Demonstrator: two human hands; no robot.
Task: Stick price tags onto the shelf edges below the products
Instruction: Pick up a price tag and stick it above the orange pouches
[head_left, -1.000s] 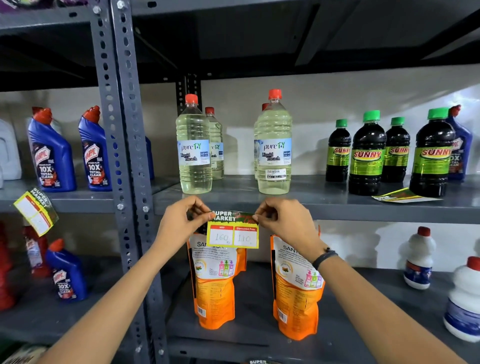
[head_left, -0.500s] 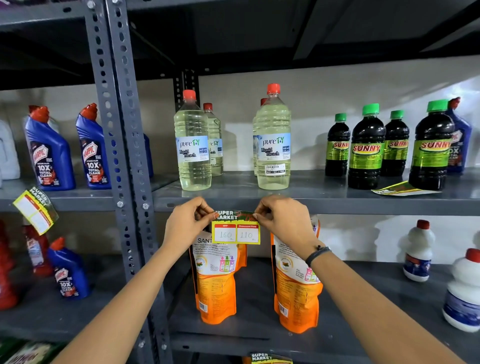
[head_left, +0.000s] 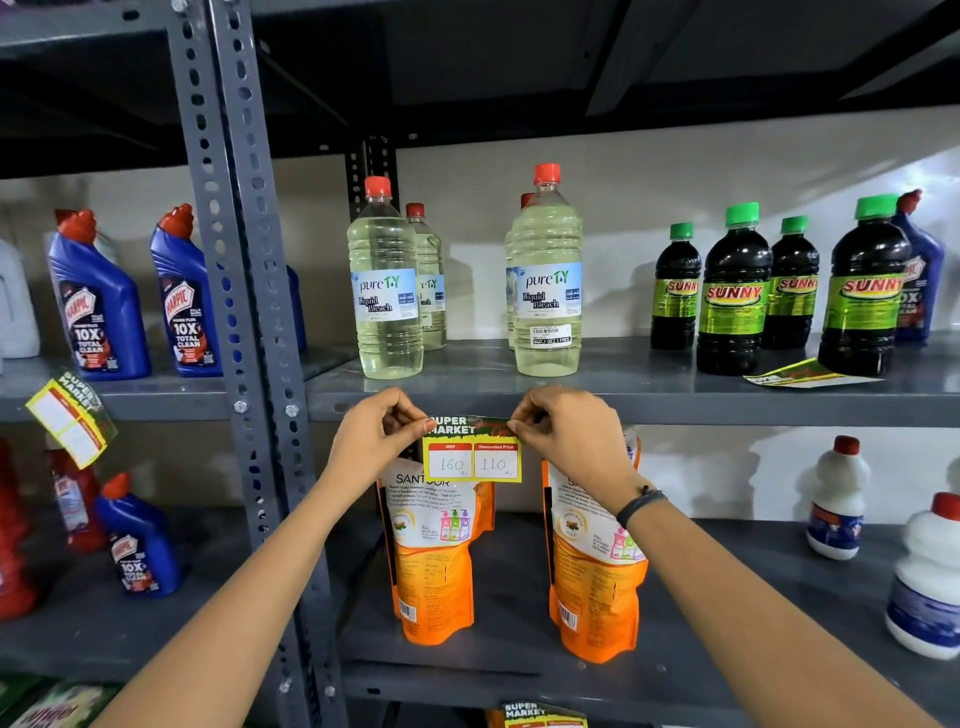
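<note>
the grey shelf edge (head_left: 675, 410) spans 9 to 3 o'clock under two clear bleach bottles (head_left: 385, 291). below it stand orange pouches (head_left: 434, 561). the left hand (head_left: 371, 441) and right hand (head_left: 569, 436) meet just under centre, each nearly closed, thumb and forefinger pinching a top corner of the yellow price tag (head_left: 472, 454). the tag's top strip lies against the shelf edge, at 6 o'clock from the bottles; its lower part hangs over a pouch.
</note>
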